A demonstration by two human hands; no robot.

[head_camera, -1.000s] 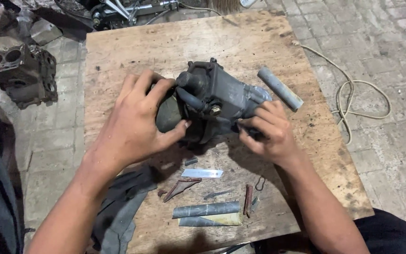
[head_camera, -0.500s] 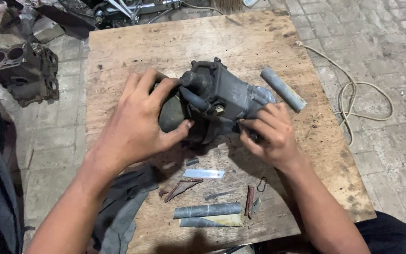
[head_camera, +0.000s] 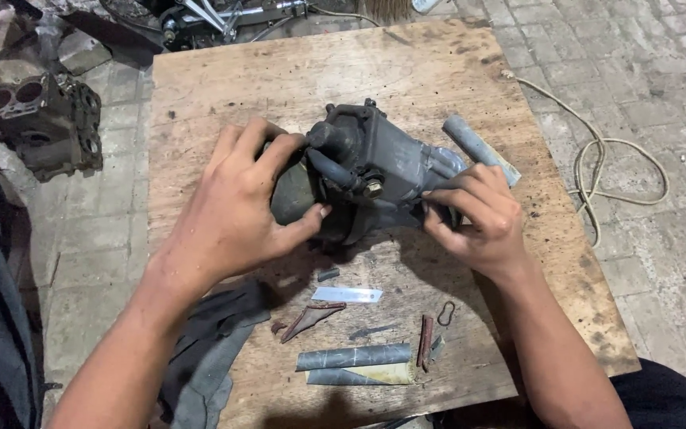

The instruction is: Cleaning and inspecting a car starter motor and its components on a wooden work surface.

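A grimy grey metal pump-like housing (head_camera: 387, 163) with a bolt and a stubby pipe lies in the middle of a wooden board (head_camera: 279, 87). My left hand (head_camera: 240, 210) wraps around its dark rounded left end. My right hand (head_camera: 478, 214) pinches the housing's right end with its fingertips. A grey metal tube (head_camera: 474, 147) lies just behind my right hand.
Near the board's front edge lie two rolled grey sheets (head_camera: 355, 357), a small flat blade (head_camera: 347, 295), a rusty pointed bit (head_camera: 307, 318), rusty pins (head_camera: 425, 340) and a dark rag (head_camera: 212, 349). An engine block (head_camera: 37, 119) sits on the paving at left, a cord (head_camera: 609, 171) at right.
Both hands keep their hold on the housing; they and the housing have shifted only slightly, with the fingers of my right hand working at its right end.
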